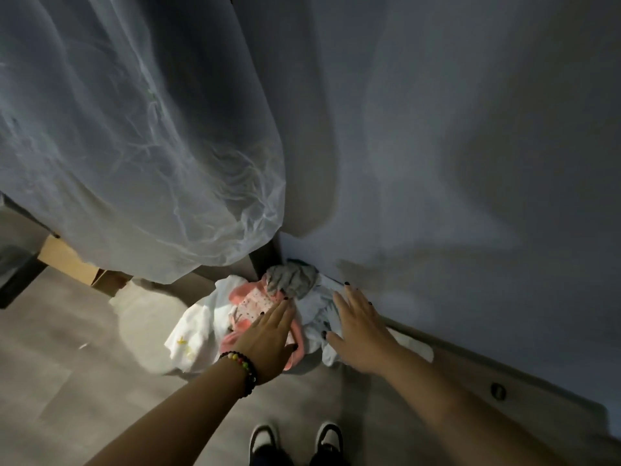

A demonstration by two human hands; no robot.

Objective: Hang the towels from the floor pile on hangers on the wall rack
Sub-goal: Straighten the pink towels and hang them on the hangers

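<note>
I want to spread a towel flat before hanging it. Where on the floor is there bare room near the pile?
Bare floor lies left of the pile, below the cardboard box, and also between the pile and the shoes. The corner is crowded: the pile fills it against the wall, under the plastic sheet, with both hands reaching over it.

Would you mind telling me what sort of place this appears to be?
Probably a corner of a home room: wood-look floor, plain wall, a plastic-covered bulk, and a towel pile on the floor.
</note>
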